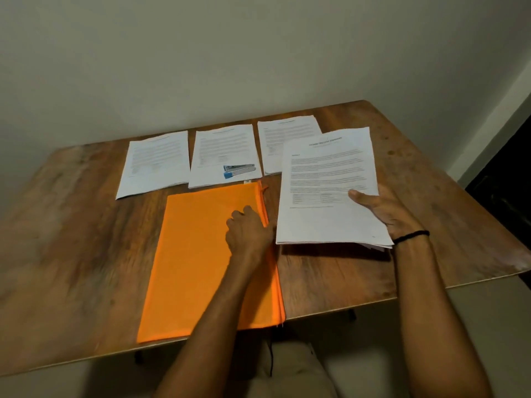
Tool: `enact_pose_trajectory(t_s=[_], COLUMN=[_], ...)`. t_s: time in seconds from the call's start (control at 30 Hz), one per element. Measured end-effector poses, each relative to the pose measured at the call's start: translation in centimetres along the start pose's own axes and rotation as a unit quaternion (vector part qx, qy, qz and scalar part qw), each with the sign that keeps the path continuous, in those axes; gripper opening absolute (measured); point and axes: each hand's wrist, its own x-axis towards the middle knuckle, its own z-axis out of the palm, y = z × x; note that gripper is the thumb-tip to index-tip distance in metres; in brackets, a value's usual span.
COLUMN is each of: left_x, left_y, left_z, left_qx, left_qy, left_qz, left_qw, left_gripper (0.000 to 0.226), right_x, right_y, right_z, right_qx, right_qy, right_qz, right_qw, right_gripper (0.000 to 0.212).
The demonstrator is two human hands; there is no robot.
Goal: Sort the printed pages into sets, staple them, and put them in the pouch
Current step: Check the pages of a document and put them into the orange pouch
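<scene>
Head view: the right hand [385, 209] is pinching one set of pages [324, 182], thumb on top, fingers beneath, beside the orange pouch [195, 254] on the table [71, 225]. The left hand [248, 231] is curling its fingers round the pouch's zip edge. The stapler [239, 170] is resting on the middle set [224, 147] of three behind, so pouching is apparently only beginning.

A thin black band [411, 236] circles the wrist of the right hand [385, 209]. Both forearms are bare; the trousers [290, 369] are beige.
</scene>
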Motion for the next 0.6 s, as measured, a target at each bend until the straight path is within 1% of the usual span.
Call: enact_pose_trajectory(t_s=[0.07, 0.1, 0.17, 0.2, 0.27, 0.4, 0.5, 0.6], left_x=[-0.5, -0.5, -0.6, -0.5, -0.3, 0.7, 1.0, 1.6], left_y=[-0.1, -0.1, 0.1, 0.2, 0.1, -1.4, -2.0, -2.4], left_z=[1.0, 1.1, 0.8, 0.8, 0.4, -0.4, -1.1, -1.3], left_qx=[0.056, 0.06, 0.047, 0.039, 0.008, -0.116, -0.143, -0.155], left_qy=[0.028, 0.041, 0.051, 0.052, 0.049, 0.046, 0.035, 0.025], left_qz=[0.009, 0.011, 0.011, 0.013, 0.005, -0.053, -0.083, -0.095], left_qw=[0.998, 0.997, 0.997, 0.998, 0.999, 0.991, 0.986, 0.983], left_gripper=[0.062, 0.055, 0.043, 0.041, 0.042, 0.029, 0.027, 0.027], right_x=[-0.6, -0.9, -1.6, -2.0, -2.7, -3.8, -4.3, -4.4], right_y=[0.2, 0.3, 0.4, 0.4, 0.5, 0.6, 0.3, 0.2], right_z=[-0.3, -0.4, -0.5, -0.4, -0.4, -0.2, 0.4, 1.0], right_qx=[-0.02, -0.026, -0.037, -0.043, -0.064, -0.099, -0.102, -0.105], right_qy=[-0.005, -0.01, -0.026, -0.036, -0.059, -0.088, -0.083, -0.095], right_qz=[0.018, 0.026, 0.038, 0.047, 0.064, 0.094, 0.1, 0.104], right_qw=[1.0, 0.999, 0.998, 0.997, 0.994, 0.987, 0.986, 0.984], right_gripper=[0.051, 0.051, 0.042, 0.038, 0.032, 0.028, 0.02, 0.02])
